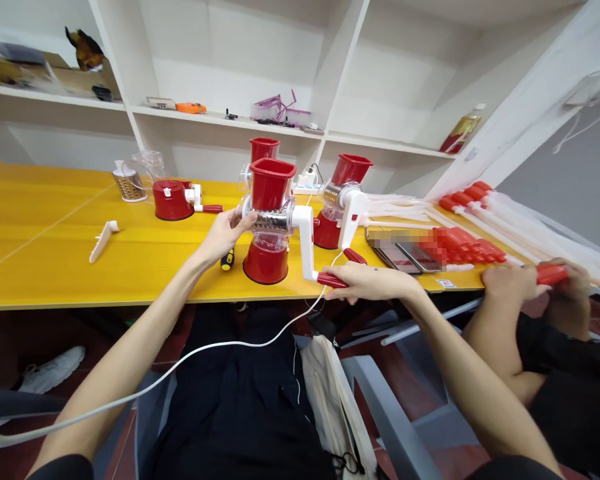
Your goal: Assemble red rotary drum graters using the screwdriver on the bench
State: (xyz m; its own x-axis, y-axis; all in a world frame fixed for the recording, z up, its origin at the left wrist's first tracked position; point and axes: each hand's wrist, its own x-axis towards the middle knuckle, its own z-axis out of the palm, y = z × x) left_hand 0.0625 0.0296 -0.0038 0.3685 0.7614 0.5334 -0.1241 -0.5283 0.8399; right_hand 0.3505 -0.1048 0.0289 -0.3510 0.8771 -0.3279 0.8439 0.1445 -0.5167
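While the red rotary grater [268, 241] mid-frame encloses a metal drum [273, 220], the outstretched left hand [224, 237] clasps its side and the right hand [369, 281], palm down, grips its crank handle [331, 280].

Red grater [269, 220], white crank [307, 243]; tabletop [50, 233] — yellow

Near the front edge of the yellow bench [45, 230], the left hand [224, 235] holds an upright red rotary grater [271, 185] around its drum section, and the right hand [367, 280] grips the red handle [332, 280] of its white crank [307, 243]. A second grater [265, 148] stands behind, a third [350, 169] to the right. A red base [172, 202] and perforated drum [129, 184] stand left; far right, a co-worker's hand [513, 279] is beside a red-ended piece [551, 274].
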